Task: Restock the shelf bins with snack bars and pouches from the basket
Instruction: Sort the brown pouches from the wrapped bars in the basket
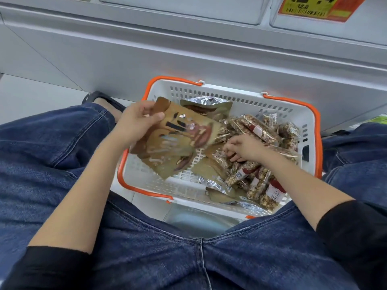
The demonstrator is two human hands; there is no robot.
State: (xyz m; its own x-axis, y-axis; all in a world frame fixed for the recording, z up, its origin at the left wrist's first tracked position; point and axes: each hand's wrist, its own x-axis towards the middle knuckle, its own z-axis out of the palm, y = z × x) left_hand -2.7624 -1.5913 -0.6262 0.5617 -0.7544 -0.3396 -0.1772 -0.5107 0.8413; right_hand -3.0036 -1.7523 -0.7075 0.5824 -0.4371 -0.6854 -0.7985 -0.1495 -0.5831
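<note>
A white basket (230, 95) with orange handles stands on the floor between my knees. My left hand (136, 120) grips a stack of brown pouches (178, 141) by their upper left corner and holds them tilted over the basket's left half. My right hand (243, 148) reaches down into a heap of clear-wrapped snack bars (259, 126) on the basket's right side, fingers curled around one of them. More brown and foil pouches (209, 105) lie at the back and bottom of the basket. The shelf bins (188, 9) show only as pale fronts at the top.
The grey shelf base (188, 59) runs right behind the basket. An orange and yellow price tag (320, 6) hangs at the top right. My legs in blue jeans (52, 147) flank the basket, and a dark sandal (98, 99) rests at the left.
</note>
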